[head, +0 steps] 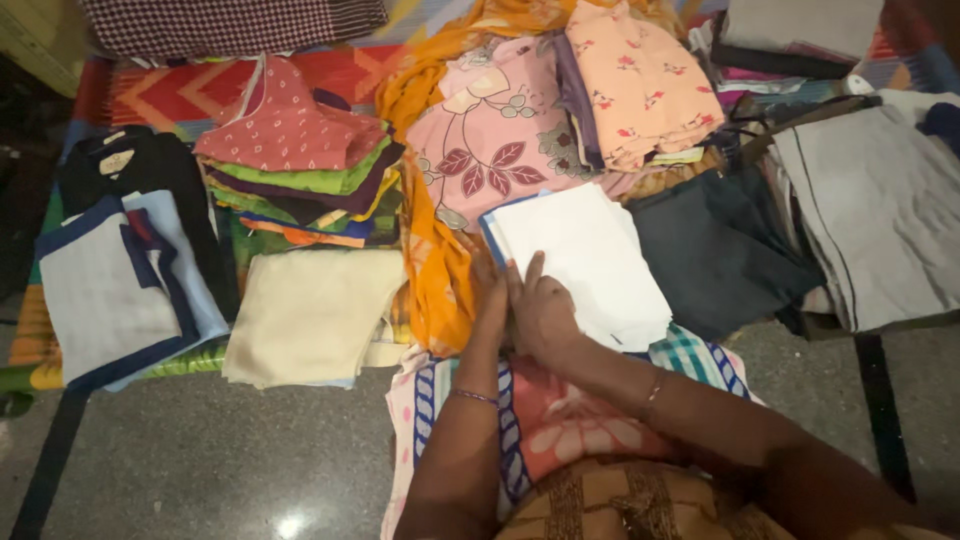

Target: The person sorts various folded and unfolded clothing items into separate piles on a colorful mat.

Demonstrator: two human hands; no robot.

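Both hands pressing flat, fingers open: right hand (545,310) & left hand (490,300) on near edge of folded white cloth (590,260), lying mid-pile w/ clothes. Looks soft, light, floppy; best gripping folded edges.

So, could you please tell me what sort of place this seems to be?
Probably a home, with laundry being sorted on the floor: folded clothes piles on a patterned mat over polished stone floor, both hands pressing a white folded cloth.
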